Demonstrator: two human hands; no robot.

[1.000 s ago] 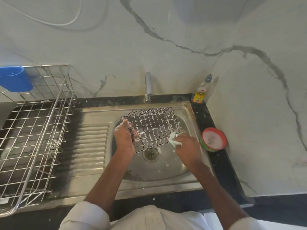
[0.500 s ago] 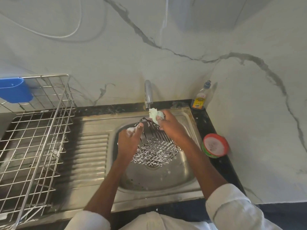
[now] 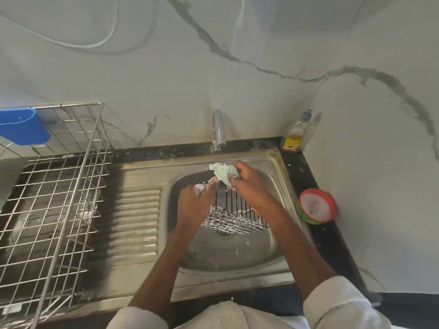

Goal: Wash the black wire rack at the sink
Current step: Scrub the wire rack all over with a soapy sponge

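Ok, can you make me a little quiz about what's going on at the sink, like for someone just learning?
1. True or false: water is pouring from the tap onto the wire rack.
2. Which hand holds the scrub cloth? A) the left hand B) the right hand C) neither
3. Fill in: the round red-rimmed tub sits on the black counter to the ____ of the sink.

Key
1. False: no stream shows under the tap.
2. B: the right hand grips the cloth at the rack's top edge, while the left hand steadies the rack.
3. Right.
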